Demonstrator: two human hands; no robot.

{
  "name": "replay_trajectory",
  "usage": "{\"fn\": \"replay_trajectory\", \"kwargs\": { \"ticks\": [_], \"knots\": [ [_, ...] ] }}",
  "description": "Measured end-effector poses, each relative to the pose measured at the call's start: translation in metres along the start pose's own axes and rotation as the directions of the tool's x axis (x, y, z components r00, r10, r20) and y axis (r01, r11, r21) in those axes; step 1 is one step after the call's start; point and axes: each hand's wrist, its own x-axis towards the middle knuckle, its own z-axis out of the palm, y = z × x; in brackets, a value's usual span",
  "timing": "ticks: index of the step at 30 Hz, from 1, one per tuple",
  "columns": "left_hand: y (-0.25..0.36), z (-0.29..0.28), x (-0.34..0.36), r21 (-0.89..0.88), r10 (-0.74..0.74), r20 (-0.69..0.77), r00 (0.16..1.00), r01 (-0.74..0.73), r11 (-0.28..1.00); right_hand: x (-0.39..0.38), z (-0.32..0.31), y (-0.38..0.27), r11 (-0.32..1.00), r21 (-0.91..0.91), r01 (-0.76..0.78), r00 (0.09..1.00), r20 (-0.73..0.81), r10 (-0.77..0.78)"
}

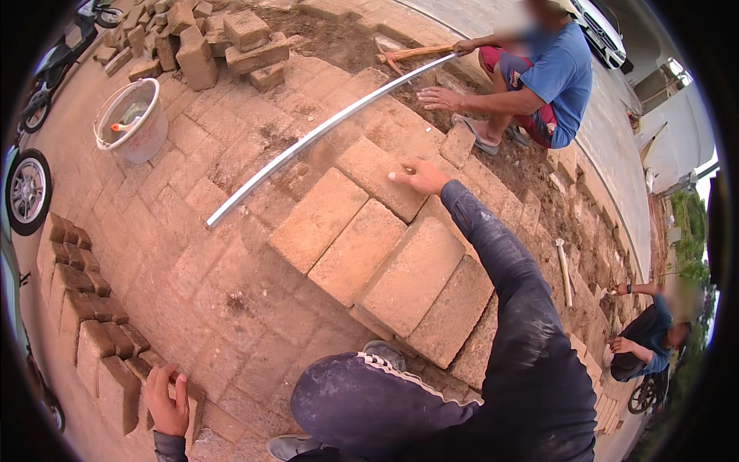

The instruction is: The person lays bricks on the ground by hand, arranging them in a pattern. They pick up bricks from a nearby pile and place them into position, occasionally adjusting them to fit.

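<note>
My left hand [167, 400] is at the near end of a row of upright paving bricks [98, 339] at the lower left, its fingers curled over the top of an end brick [195, 400]. My right arm stretches forward across a stack of bricks. My right hand [425, 177] is over the farthest brick [373, 173] of that stack, thumb and fingers apart; whether it touches the brick is unclear. Several large tan bricks [412, 277] lie flat and side by side in the stack, beside my bent knee [346, 396].
A co-worker [554, 85] squats ahead, one hand on a long metal straightedge [323, 127], near a pick [416, 54]. A bucket [146, 127] and brick pile [196, 54] stand far left. A hammer [564, 273] and another person [643, 339] are at right; motorbike wheel [28, 192] at left.
</note>
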Motion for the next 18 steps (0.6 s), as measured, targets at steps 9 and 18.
{"fn": "replay_trajectory", "kwargs": {
  "ticks": [9,18],
  "knots": [
    [0.166,0.212,0.063,-0.413,0.277,-0.250,0.928,-0.361,0.836,-0.138,-0.013,-0.001,0.995,0.096,-0.006,1.000,0.006,0.006],
    [0.241,0.298,0.027,-0.813,-0.171,-0.186,0.968,-0.054,0.580,-0.171,0.035,-0.027,0.993,0.086,-0.076,0.910,-0.400,0.104]
  ]
}}
